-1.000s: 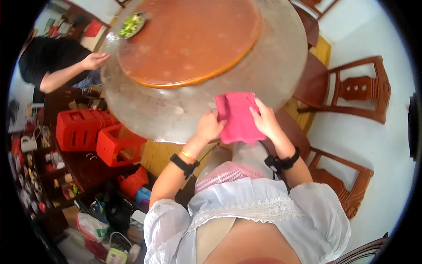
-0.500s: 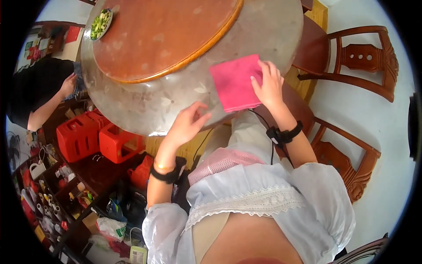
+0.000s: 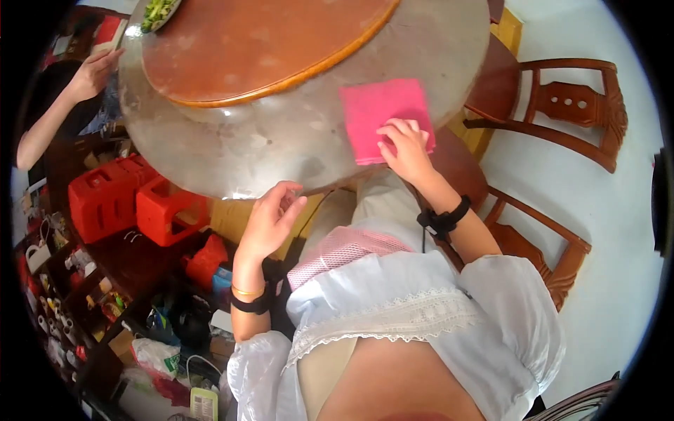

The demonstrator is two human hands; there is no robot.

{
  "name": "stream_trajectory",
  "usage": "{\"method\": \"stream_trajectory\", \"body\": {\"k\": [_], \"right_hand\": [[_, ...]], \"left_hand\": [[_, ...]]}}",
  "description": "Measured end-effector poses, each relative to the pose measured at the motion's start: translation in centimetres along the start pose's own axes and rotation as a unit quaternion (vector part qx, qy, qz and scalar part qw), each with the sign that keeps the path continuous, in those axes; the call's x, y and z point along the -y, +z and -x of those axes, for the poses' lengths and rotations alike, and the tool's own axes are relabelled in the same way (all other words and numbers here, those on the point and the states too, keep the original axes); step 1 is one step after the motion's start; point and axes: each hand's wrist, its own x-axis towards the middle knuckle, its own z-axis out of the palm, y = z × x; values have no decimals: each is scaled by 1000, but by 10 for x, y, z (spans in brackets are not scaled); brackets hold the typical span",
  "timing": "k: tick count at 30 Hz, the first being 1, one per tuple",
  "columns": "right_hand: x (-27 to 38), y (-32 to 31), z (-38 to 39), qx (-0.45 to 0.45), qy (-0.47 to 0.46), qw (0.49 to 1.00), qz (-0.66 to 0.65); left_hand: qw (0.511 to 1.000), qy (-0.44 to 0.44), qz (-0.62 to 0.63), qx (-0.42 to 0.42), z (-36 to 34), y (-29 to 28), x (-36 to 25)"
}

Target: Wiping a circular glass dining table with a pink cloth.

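pink cloth [image 3: 385, 118] lies flat near the round table's [image 3: 281, 151] near edge, bare tabletop open to its left. right hand [image 3: 404, 146] presses the cloth's lower corner, fingers spread. left hand [image 3: 270, 221] hangs loosely open just below the table rim, holding nothing.

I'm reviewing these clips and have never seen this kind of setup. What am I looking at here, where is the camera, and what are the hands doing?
There is no machine: a person wears a fisheye camera on the head, looking down, so straight edges bend. The forearms entering from below are that person's own. The right hand presses flat on a pink cloth lying on the round glass-topped table. The left hand is open and holds nothing, near the table's edge. A wooden turntable sits in the middle, carrying a plate of greens. Another person's hand rests at the far left. Wooden chairs stand on the right.
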Motion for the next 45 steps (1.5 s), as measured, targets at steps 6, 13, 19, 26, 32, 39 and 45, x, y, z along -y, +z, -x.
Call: {"method": "stream_trajectory", "body": {"k": [6, 13, 19, 26, 32, 39, 45], "right_hand": [[-1, -1, -9, 2, -38, 999, 33], [-2, 20, -17, 88, -43, 986, 135], [-37, 12, -29, 83, -29, 981, 176], [-125, -28, -97, 0, 64, 972, 228], [-101, -8, -73, -20, 93, 969, 229], [25, 61, 0, 69, -9, 991, 110], [67, 110, 18, 96, -92, 991, 10]], "left_hand": [[998, 55, -12, 14, -13, 4, -12], [1000, 6, -2, 19, -16, 7, -5], [1000, 10, -7, 0, -11, 5, -1], [997, -21, 71, -30, 12, -8, 16], [992, -31, 107, -59, 26, -12, 24], [994, -33, 96, -32, 18, -18, 18], [999, -40, 20, 24, 5, -20, 3]]}}
